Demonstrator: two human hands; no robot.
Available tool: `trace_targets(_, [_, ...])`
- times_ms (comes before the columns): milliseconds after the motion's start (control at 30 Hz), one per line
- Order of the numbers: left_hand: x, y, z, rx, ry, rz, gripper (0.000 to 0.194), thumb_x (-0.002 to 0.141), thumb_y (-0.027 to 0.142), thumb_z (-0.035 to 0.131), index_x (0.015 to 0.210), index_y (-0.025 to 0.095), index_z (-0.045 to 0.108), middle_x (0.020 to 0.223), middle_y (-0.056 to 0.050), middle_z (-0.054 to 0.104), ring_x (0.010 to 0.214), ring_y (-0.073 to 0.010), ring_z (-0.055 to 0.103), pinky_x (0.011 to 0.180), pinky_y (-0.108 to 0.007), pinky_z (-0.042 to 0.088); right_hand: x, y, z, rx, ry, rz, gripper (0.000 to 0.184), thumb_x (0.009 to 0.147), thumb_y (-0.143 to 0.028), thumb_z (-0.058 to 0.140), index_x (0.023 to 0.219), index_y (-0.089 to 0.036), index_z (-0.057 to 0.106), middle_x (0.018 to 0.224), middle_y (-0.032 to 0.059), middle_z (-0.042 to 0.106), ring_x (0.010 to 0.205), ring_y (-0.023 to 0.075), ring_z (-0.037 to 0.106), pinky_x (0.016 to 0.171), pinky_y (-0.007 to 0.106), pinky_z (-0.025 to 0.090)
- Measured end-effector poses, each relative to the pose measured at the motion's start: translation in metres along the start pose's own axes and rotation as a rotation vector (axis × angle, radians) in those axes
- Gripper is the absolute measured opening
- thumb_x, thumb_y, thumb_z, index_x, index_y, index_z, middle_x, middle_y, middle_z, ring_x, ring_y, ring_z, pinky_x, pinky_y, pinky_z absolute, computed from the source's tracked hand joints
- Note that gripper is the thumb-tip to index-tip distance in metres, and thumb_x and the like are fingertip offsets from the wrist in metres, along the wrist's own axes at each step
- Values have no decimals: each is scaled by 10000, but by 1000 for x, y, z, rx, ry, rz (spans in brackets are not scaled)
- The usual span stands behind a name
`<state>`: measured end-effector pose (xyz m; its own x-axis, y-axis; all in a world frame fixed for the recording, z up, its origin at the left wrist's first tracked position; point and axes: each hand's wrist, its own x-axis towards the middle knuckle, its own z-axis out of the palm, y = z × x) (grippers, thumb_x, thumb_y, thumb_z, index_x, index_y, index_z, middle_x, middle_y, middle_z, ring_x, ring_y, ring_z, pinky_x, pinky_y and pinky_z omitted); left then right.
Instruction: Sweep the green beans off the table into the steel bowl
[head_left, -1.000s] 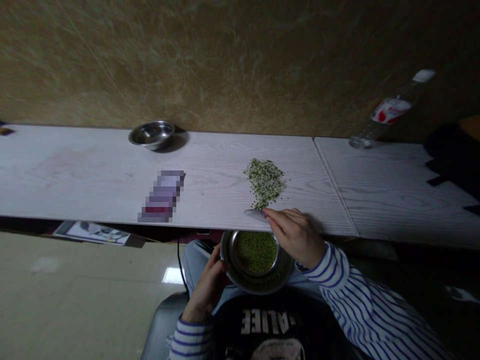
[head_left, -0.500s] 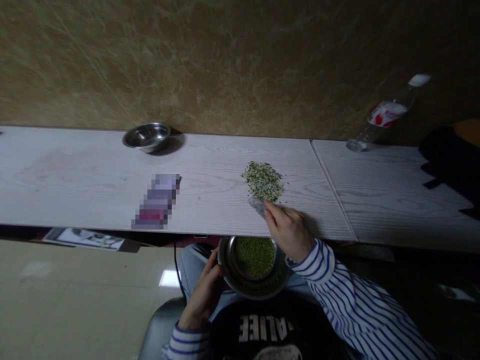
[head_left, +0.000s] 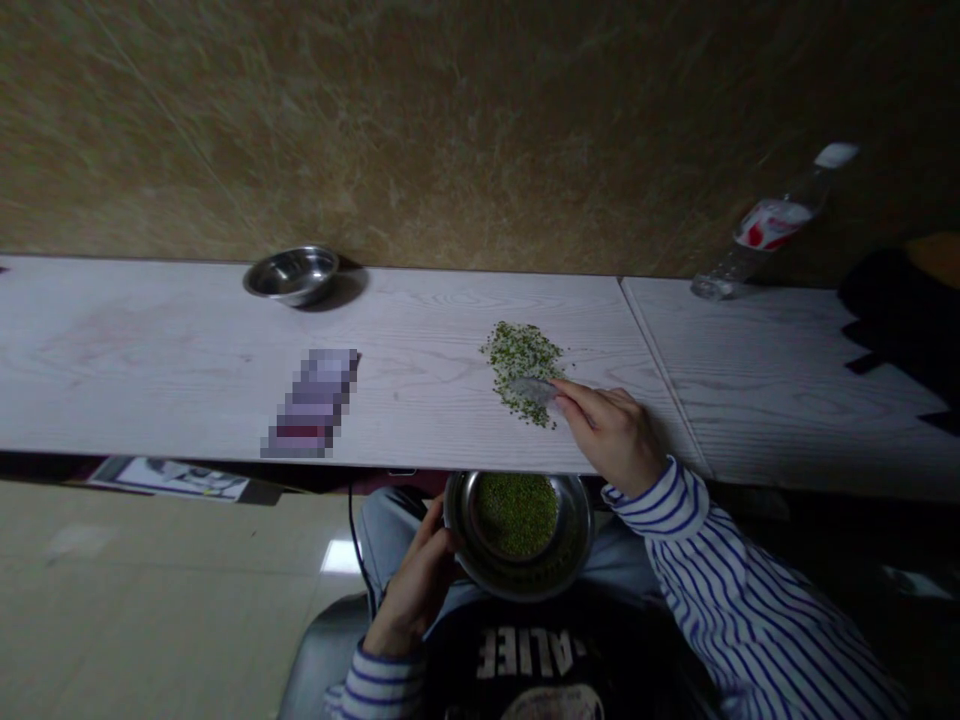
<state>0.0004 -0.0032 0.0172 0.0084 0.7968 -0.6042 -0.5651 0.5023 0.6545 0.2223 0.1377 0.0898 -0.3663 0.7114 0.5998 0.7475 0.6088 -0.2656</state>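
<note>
Head view: our right hand [head_left: 619, 435] pinches a thin grey piece [head_left: 534, 388] over the scattered green grains [head_left: 525, 345] on the worktop [head_left: 427, 420]; our fingers hide its gripped end, so we cannot tell what it is. Our left hand [head_left: 420, 585] is clamped on the side of a metal bowl [head_left: 517, 580] of grains, whose far rim disappears at the worktop's front edge. Pixelation masks a flat item [head_left: 311, 405], with a stretch of worktop between it and the scatter. Rightward, the frame cuts off a dark item [head_left: 900, 310].

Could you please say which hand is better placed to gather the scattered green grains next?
Probably the right hand: its greyish tool is at the scattered grains; the left hand holds a metal bowl.
</note>
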Motion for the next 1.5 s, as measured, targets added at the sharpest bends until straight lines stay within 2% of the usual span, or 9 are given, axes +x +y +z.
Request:
trace_targets(133, [1, 0, 0, 10, -19, -6, 630, 680, 186, 634, 1300, 250, 542, 923, -31, 669, 790, -223, 601, 631, -337, 503, -10, 13, -12, 17, -6, -32, 219, 936, -164, 543, 1086, -175, 702, 935, 87, 780, 779, 194, 724, 755, 348, 496])
trace_targets(267, [1, 0, 1, 3, 1, 3, 588, 676, 180, 638, 1256, 249, 572, 904, -16, 665, 773, -205, 598, 619, -307, 489, -18, 19, -15, -9, -28, -32, 201, 934, -155, 542, 1051, -171, 704, 900, 82, 779, 763, 193, 713, 750, 345, 471])
trace_targets(500, [0, 0, 1, -12, 11, 7, 568, 671, 180, 663, 1231, 238, 592, 874, -15, 677, 774, -204, 599, 643, -307, 491, -24, 9, -16, 12, -100, -74, 192, 927, -116, 553, 1058, -153, 689, 879, 66, 773, 776, 179, 705, 739, 329, 439])
trace_targets(667, [-1, 1, 4, -38, -14, 16, 612, 652, 149, 630, 1256, 234, 581, 963, -43, 704, 843, -239, 621, 667, -330, 505, -27, 8, -24, 21, -87, -86, 182, 922, -112, 564, 1048, -152, 689, 866, 68, 767, 771, 181, 697, 731, 332, 433])
trace_targets(833, [-2, 1, 6, -31, -14, 5, 632, 656, 143, 624, 1279, 234, 562, 913, -35, 696, 770, -219, 617, 632, -314, 497, -28, 3, -25, 8, -98, -98, 183, 922, -103, 565, 1052, -157, 682, 879, 60, 768, 782, 179, 698, 728, 333, 422])
trace_targets(1033, [-3, 2, 6, -34, -15, 15, 614, 650, 148, 630, 1257, 228, 575, 904, -30, 682, 776, -217, 607, 624, -311, 502, -35, -9, -30, 53, -138, -154, 226, 908, -50, 562, 1079, -156, 663, 874, 36, 765, 794, 162, 692, 711, 327, 402])
trace_targets(1267, [-3, 3, 7, -15, -25, 13, 606, 657, 144, 620, 1256, 215, 567, 875, -27, 671, 746, -205, 594, 598, -297, 495, -37, 0, -32, 1, -80, -89, 184, 912, -79, 572, 1051, -133, 680, 897, 68, 766, 794, 176, 694, 727, 332, 421])
trace_targets(1500, [-3, 4, 9, -6, -11, 7, 638, 641, 177, 647, 1272, 237, 569, 940, -45, 679, 803, -230, 603, 625, -318, 502, -41, -6, -32, 25, -119, -105, 185, 915, -89, 575, 1053, -150, 681, 853, 48, 762, 769, 169, 690, 711, 328, 407])
